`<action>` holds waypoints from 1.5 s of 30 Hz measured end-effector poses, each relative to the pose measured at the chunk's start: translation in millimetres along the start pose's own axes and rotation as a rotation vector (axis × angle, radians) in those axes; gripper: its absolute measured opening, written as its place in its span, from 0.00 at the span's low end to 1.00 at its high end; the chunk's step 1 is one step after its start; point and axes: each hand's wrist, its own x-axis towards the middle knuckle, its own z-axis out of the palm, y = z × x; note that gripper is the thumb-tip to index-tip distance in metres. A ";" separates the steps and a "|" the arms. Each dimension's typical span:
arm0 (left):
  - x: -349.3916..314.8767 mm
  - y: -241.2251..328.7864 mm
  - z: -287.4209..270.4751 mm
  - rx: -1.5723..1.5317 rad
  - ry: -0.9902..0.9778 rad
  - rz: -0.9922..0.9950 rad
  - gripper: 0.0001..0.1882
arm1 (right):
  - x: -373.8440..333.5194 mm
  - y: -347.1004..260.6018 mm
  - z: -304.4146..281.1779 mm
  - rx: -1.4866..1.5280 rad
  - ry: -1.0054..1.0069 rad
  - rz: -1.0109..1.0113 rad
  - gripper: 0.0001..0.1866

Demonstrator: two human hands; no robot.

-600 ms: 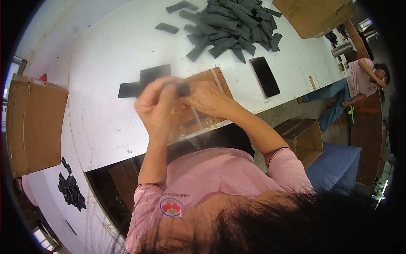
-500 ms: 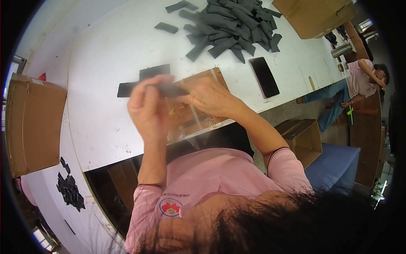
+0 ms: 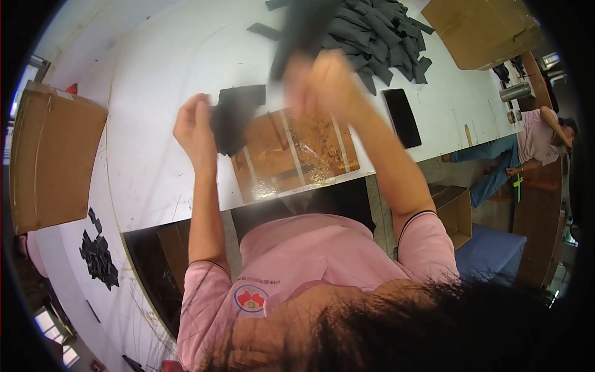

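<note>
My left hand (image 3: 195, 129) is closed, its thumb and fingertips pinching the edge of a dark grey fabric piece (image 3: 230, 127), which overlaps the left side of a brown board (image 3: 273, 146). Farther right, my right hand (image 3: 325, 84) is smeared by motion above the board's far edge. A blurred dark grey fabric strip (image 3: 305, 34) extends from its fingers toward a heap of similar strips (image 3: 365, 40). The strip's far end and the right fingertips are not sharp. Pale bands and shiny clear film show on the board.
A black phone (image 3: 401, 118) lies right of the board on the white table (image 3: 155, 186). Cardboard boxes stand at the far right (image 3: 480, 31) and left (image 3: 59, 158). Black scraps (image 3: 99, 257) lie at lower left. Another person (image 3: 538, 139) sits beyond the table's right end.
Both hands were close together over the board, with a dark strip between them. They are now apart: the left slightly leftward, the right away toward the heap. The view has shifted a little.
</note>
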 end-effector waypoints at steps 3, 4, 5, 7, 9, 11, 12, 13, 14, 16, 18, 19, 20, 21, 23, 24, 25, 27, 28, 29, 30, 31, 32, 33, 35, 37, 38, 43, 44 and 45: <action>43.6 -79.8 -27.5 0.399 0.151 0.142 0.14 | 35.6 27.9 -41.8 -0.014 0.396 -0.159 0.24; 56.1 -107.8 -37.6 0.782 0.175 0.132 0.14 | 31.9 35.9 -37.1 0.005 0.415 -0.072 0.22; 62.4 -122.5 -43.2 1.164 0.186 0.111 0.14 | 22.5 44.7 -29.7 0.021 0.438 0.021 0.21; 65.6 -114.3 -46.3 1.180 0.095 0.091 0.13 | -3.6 66.2 -15.2 0.087 0.343 0.058 0.18; 67.0 -113.4 -57.5 1.197 0.002 0.074 0.12 | -28.4 71.0 3.5 0.045 0.234 0.158 0.16; 72.2 -118.4 -75.5 0.866 0.001 -0.096 0.10 | -46.8 74.6 19.4 0.031 0.158 0.202 0.15; 67.9 -112.0 -77.8 0.819 0.076 0.025 0.08 | -55.3 75.2 25.5 0.016 0.108 0.248 0.14; 62.0 -100.0 -78.6 0.825 0.072 0.024 0.08 | -62.9 74.9 32.3 0.023 0.109 0.250 0.14; 54.0 -86.1 -79.4 0.645 0.117 0.094 0.06 | -69.8 74.6 40.0 0.055 0.062 0.285 0.14; 32.2 -52.3 -75.5 0.464 0.152 0.157 0.04 | -80.3 74.8 55.1 0.168 -0.042 0.337 0.13; 2.9 -21.2 -64.7 0.328 0.062 0.368 0.05 | -85.5 89.2 70.1 0.466 -0.199 0.321 0.14; -13.4 -13.3 -62.8 0.326 0.001 0.439 0.08 | -84.8 88.3 78.1 0.474 -0.195 0.331 0.14; -31.2 0.4 -54.1 0.389 -0.075 0.520 0.10 | -83.5 87.3 85.3 0.706 -0.208 0.397 0.16; -47.0 5.2 -49.6 0.384 -0.139 0.600 0.11 | -84.4 86.2 93.1 0.939 -0.218 0.462 0.18; -78.0 11.4 -40.3 0.335 -0.288 0.690 0.12 | -84.5 89.0 106.1 1.180 -0.227 0.392 0.21; -91.1 13.1 -36.4 0.333 -0.310 0.724 0.13 | -83.9 88.7 111.6 1.266 -0.226 0.393 0.19; -101.7 13.8 -32.7 0.328 -0.333 0.759 0.13 | -86.1 83.5 113.9 1.269 -0.213 0.409 0.19; -113.0 9.8 -25.2 0.294 -0.320 0.735 0.15 | -86.2 69.1 113.3 1.175 0.002 0.427 0.15; -116.6 7.5 -21.1 0.268 -0.299 0.728 0.17 | -86.6 71.0 112.6 1.195 0.049 0.421 0.11; -121.3 6.9 -17.0 0.260 -0.305 0.723 0.17 | -88.4 72.2 112.4 1.192 0.060 0.424 0.11; -126.1 7.1 -13.6 0.099 -0.229 0.560 0.19 | -90.1 73.1 112.0 1.106 0.164 0.363 0.10; -129.9 7.6 -12.0 -0.058 -0.152 0.394 0.22 | -91.8 73.8 111.1 1.017 0.265 0.302 0.09; -133.1 9.4 -13.4 -0.167 -0.221 0.276 0.23 | -93.9 74.3 108.9 1.014 0.274 0.301 0.09; -134.0 12.9 -15.4 -0.171 -0.225 0.273 0.23 | -97.7 74.4 106.1 0.903 0.318 0.280 0.09; -131.9 19.9 -18.9 -0.634 -0.320 -0.361 0.19 | -103.6 74.7 101.4 0.678 0.401 0.237 0.10; -134.5 15.9 -16.1 -0.672 -0.369 -0.428 0.15 | -107.0 72.4 100.8 0.620 0.406 0.197 0.09; -137.0 13.6 -14.2 -0.633 -0.358 -0.448 0.12 | -108.5 71.6 100.5 0.562 0.409 0.155 0.09; -137.2 14.9 -5.2 -0.463 -0.328 -0.454 0.05 | -114.2 71.8 96.4 0.566 0.363 0.143 0.09; -136.5 13.7 -5.3 -0.460 -0.343 -0.456 0.04 | -114.3 70.0 95.6 0.591 0.326 0.149 0.09; -136.2 13.1 -4.8 -0.456 -0.360 -0.457 0.03 | -113.6 69.1 97.4 0.590 0.330 0.149 0.09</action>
